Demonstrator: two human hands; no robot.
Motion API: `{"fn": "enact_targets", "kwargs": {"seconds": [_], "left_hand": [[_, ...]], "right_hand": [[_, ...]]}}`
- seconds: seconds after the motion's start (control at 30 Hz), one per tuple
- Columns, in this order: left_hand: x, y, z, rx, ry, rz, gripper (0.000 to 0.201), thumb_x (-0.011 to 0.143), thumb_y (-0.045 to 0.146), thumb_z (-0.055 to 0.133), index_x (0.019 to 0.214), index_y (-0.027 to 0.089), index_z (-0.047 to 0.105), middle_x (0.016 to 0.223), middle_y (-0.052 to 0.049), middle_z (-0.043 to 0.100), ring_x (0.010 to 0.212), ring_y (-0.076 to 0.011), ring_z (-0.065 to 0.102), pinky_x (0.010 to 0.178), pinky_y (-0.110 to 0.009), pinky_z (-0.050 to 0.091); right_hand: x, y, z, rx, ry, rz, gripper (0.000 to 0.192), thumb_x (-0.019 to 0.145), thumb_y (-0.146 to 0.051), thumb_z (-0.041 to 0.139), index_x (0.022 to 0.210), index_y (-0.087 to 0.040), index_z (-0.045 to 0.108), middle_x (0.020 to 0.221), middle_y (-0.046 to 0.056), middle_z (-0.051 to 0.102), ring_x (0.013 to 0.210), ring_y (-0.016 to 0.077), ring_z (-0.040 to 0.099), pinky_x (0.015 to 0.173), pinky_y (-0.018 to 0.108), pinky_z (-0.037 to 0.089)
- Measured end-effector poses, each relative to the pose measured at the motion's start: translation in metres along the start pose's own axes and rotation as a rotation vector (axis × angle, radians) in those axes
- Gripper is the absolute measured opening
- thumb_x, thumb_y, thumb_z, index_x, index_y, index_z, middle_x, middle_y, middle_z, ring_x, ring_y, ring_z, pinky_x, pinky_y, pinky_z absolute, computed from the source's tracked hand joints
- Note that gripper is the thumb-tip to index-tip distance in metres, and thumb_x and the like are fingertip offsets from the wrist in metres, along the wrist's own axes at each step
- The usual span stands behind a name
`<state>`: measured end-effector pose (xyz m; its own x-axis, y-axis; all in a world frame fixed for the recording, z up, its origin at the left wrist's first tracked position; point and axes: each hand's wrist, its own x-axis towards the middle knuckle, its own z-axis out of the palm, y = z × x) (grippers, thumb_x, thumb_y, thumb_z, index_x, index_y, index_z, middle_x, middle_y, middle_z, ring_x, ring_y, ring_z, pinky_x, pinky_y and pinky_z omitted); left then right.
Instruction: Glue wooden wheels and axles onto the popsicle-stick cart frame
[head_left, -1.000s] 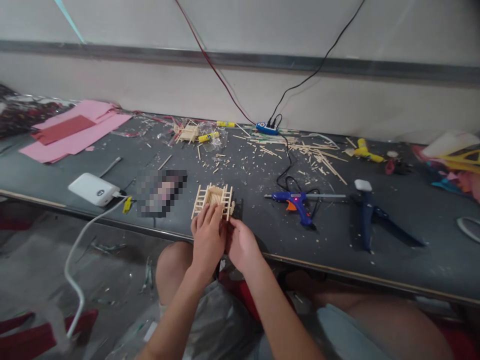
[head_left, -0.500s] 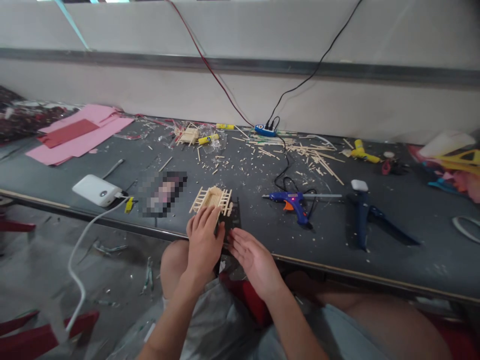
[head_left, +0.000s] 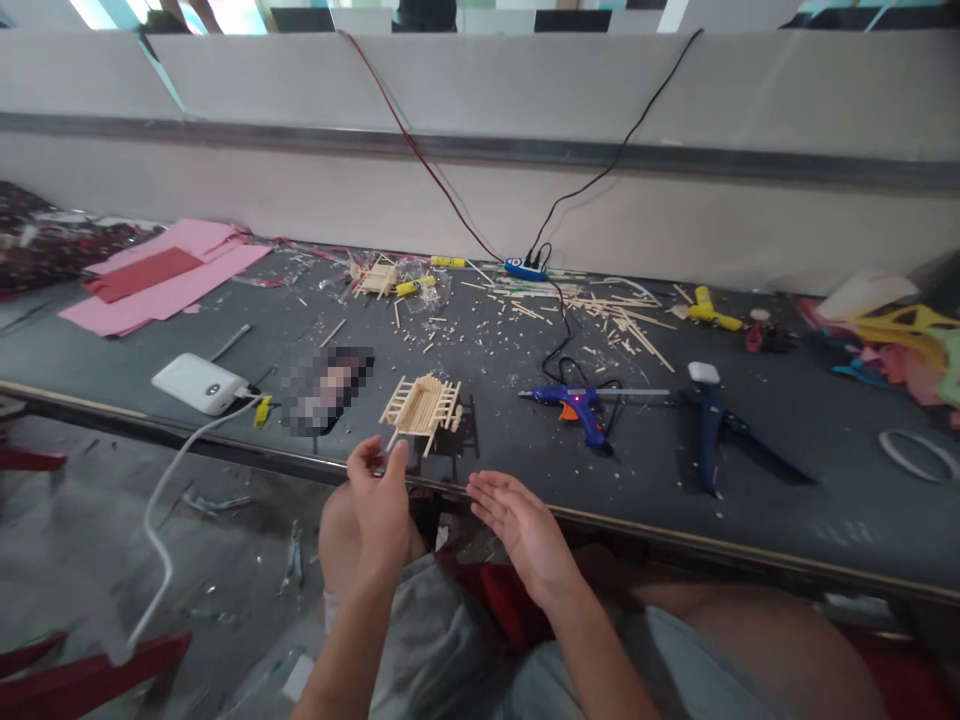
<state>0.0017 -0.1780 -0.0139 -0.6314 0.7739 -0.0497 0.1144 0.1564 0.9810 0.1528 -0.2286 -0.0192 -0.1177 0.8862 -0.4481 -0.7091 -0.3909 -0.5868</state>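
Note:
A small cart made of thin wooden sticks (head_left: 421, 405) stands on the dark tabletop near its front edge, with ladder-like sides and two sticks pointing toward me. Just in front of it is my left hand (head_left: 380, 505), thumb and fingers apart, nothing visible in it; the thumb is close to the cart's left stick, and I cannot tell whether they touch. My right hand (head_left: 525, 525) hovers at the table edge, to the right of the cart, fingers stretched out and holding nothing. Right of the cart lies a blue glue gun (head_left: 574, 405) with its red light on and a glue stick in its back.
Loose sticks (head_left: 626, 320) and scraps litter the back, near a blue power strip (head_left: 525, 268). A second stick model (head_left: 375, 280) sits behind. To the left are a blurred-out phone (head_left: 330, 390), a white power bank (head_left: 196, 383) and pink paper (head_left: 180, 270); a dark blue stand (head_left: 709, 440) is right.
My left hand has drawn back from over the cart toward me and to the left, uncovering it. My right hand has shifted slightly right and down. The view has tilted up a little.

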Motion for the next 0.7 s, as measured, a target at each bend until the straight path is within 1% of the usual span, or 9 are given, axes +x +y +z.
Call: {"fn": "enact_targets", "kwargs": {"seconds": [0.03, 0.07, 0.1, 0.17, 0.23, 0.37, 0.5, 0.6, 0.7], "left_hand": [[0.002, 0.000, 0.001, -0.145, -0.005, -0.117, 0.036, 0.071, 0.035, 0.062, 0.103, 0.022, 0.050, 0.084, 0.000, 0.054, 0.069, -0.0132, 0.056, 0.063, -0.024, 0.045], [0.004, 0.000, 0.001, -0.267, -0.012, -0.201, 0.032, 0.072, 0.035, 0.061, 0.099, 0.022, 0.051, 0.079, 0.001, 0.054, 0.064, -0.0111, 0.055, 0.060, -0.022, 0.045], [0.007, 0.000, 0.002, -0.364, -0.019, -0.250, 0.027, 0.073, 0.034, 0.061, 0.095, 0.021, 0.052, 0.077, 0.002, 0.055, 0.062, -0.0099, 0.055, 0.059, -0.021, 0.045], [0.014, 0.000, 0.001, -0.480, -0.076, -0.279, 0.021, 0.073, 0.032, 0.061, 0.087, 0.018, 0.055, 0.077, 0.000, 0.057, 0.064, -0.0095, 0.058, 0.061, -0.020, 0.047], [0.020, -0.001, 0.000, -0.519, -0.122, -0.287, 0.019, 0.072, 0.029, 0.062, 0.083, 0.015, 0.058, 0.078, -0.002, 0.060, 0.065, -0.0102, 0.061, 0.062, -0.021, 0.049], [0.029, -0.002, -0.001, -0.531, -0.207, -0.289, 0.018, 0.071, 0.025, 0.065, 0.082, 0.012, 0.062, 0.078, -0.004, 0.064, 0.066, -0.0120, 0.063, 0.061, -0.022, 0.052], [0.031, -0.004, 0.000, -0.513, -0.236, -0.301, 0.019, 0.069, 0.019, 0.067, 0.085, 0.010, 0.064, 0.079, -0.007, 0.067, 0.068, -0.0129, 0.065, 0.064, -0.022, 0.054], [0.033, -0.006, 0.000, -0.525, -0.233, -0.350, 0.020, 0.067, 0.012, 0.067, 0.086, 0.011, 0.064, 0.077, -0.007, 0.068, 0.065, -0.0125, 0.066, 0.064, -0.022, 0.055], [0.035, -0.009, 0.000, -0.543, -0.249, -0.377, 0.022, 0.066, 0.010, 0.067, 0.088, 0.011, 0.064, 0.075, -0.007, 0.069, 0.064, -0.0129, 0.066, 0.062, -0.021, 0.055]], "right_hand": [[0.000, 0.001, 0.000, -0.003, -0.001, 0.000, 0.019, 0.071, -0.025, 0.064, 0.088, -0.016, 0.066, 0.103, 0.009, 0.068, 0.105, 0.0238, 0.058, 0.095, 0.038, 0.039], [0.001, 0.001, 0.001, -0.007, -0.005, 0.000, 0.020, 0.072, -0.026, 0.064, 0.089, -0.016, 0.066, 0.103, 0.009, 0.068, 0.105, 0.0237, 0.059, 0.095, 0.038, 0.039], [0.001, 0.002, 0.002, -0.012, -0.008, 0.002, 0.021, 0.072, -0.026, 0.064, 0.090, -0.016, 0.065, 0.103, 0.009, 0.068, 0.104, 0.0237, 0.059, 0.094, 0.038, 0.040], [0.005, 0.004, 0.006, -0.028, -0.006, 0.011, 0.023, 0.071, -0.027, 0.064, 0.091, -0.015, 0.064, 0.103, 0.010, 0.068, 0.103, 0.0236, 0.060, 0.093, 0.038, 0.041], [0.011, 0.006, 0.011, -0.049, 0.003, 0.024, 0.026, 0.071, -0.027, 0.065, 0.093, -0.015, 0.063, 0.103, 0.010, 0.068, 0.100, 0.0234, 0.062, 0.091, 0.037, 0.042], [0.029, 0.013, 0.027, -0.072, 0.008, 0.032, 0.033, 0.070, -0.030, 0.065, 0.098, -0.014, 0.060, 0.102, 0.011, 0.068, 0.094, 0.0230, 0.064, 0.086, 0.036, 0.046], [0.048, 0.019, 0.045, -0.098, 0.058, 0.042, 0.031, 0.070, -0.029, 0.063, 0.098, -0.014, 0.058, 0.096, 0.010, 0.069, 0.088, 0.0219, 0.066, 0.079, 0.034, 0.049], [0.059, 0.022, 0.055, -0.128, 0.008, 0.019, 0.027, 0.072, -0.030, 0.060, 0.095, -0.015, 0.059, 0.093, 0.008, 0.069, 0.086, 0.0202, 0.066, 0.075, 0.032, 0.050], [0.066, 0.026, 0.059, -0.160, -0.047, -0.008, 0.025, 0.073, -0.030, 0.058, 0.093, -0.015, 0.061, 0.095, 0.007, 0.068, 0.083, 0.0182, 0.065, 0.073, 0.030, 0.050]]}}
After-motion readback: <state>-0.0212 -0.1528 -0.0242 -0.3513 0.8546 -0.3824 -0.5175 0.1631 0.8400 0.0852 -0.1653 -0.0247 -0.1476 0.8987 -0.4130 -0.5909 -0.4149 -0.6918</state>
